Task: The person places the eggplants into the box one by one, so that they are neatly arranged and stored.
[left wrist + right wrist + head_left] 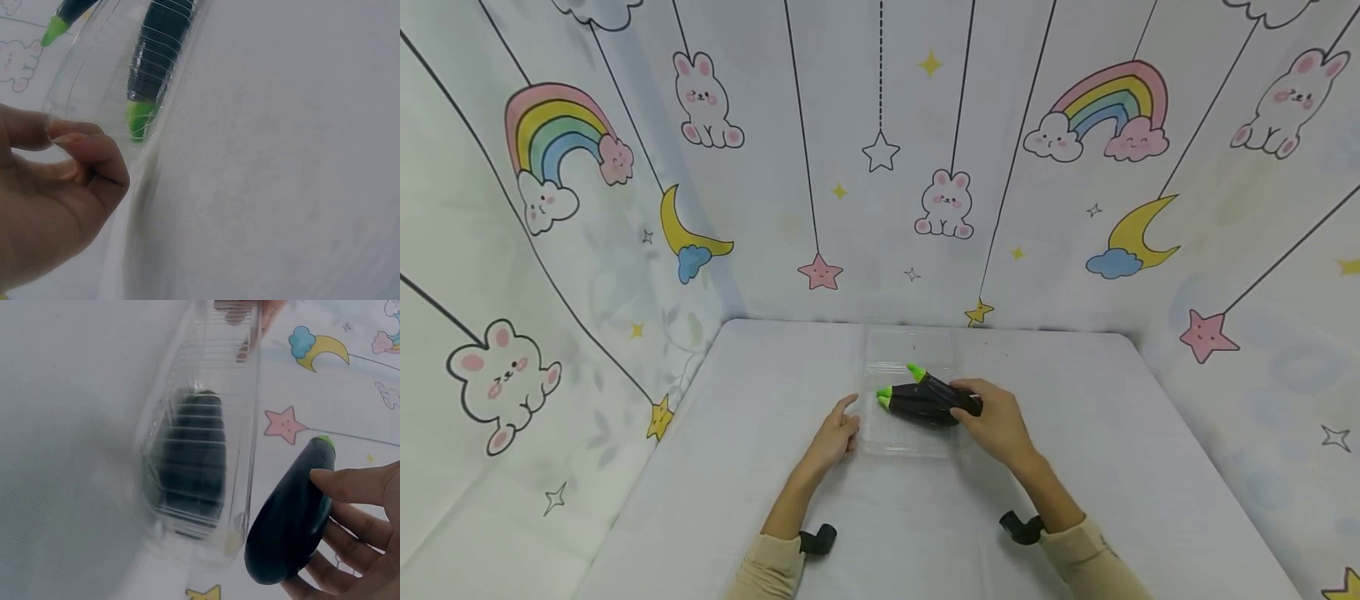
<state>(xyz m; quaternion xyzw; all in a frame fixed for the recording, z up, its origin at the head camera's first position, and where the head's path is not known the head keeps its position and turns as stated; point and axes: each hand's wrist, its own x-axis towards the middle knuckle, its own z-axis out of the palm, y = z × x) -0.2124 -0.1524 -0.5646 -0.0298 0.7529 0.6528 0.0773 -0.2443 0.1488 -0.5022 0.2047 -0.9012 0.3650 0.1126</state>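
Observation:
A small dark eggplant [951,392] with a bright green tip is gripped in my right hand [998,421], tilted above the clear plastic container [906,442]. In the right wrist view, the thumb and fingers [359,486] lie on either side of that eggplant. Two more eggplants [917,410] lie side by side in the container, green tips to the left. At its left side, my left hand [835,435] has its fingers curled at the rim. The left wrist view shows those fingertips holding the thin plastic edge, near one eggplant's green tip [139,120].
The container stands on a white-covered table [760,375], toward its back edge. A cloth backdrop [880,250] printed with rabbits, stars and rainbows rises behind and at both sides. Black wrist mounts [818,540] sit at both sleeve cuffs.

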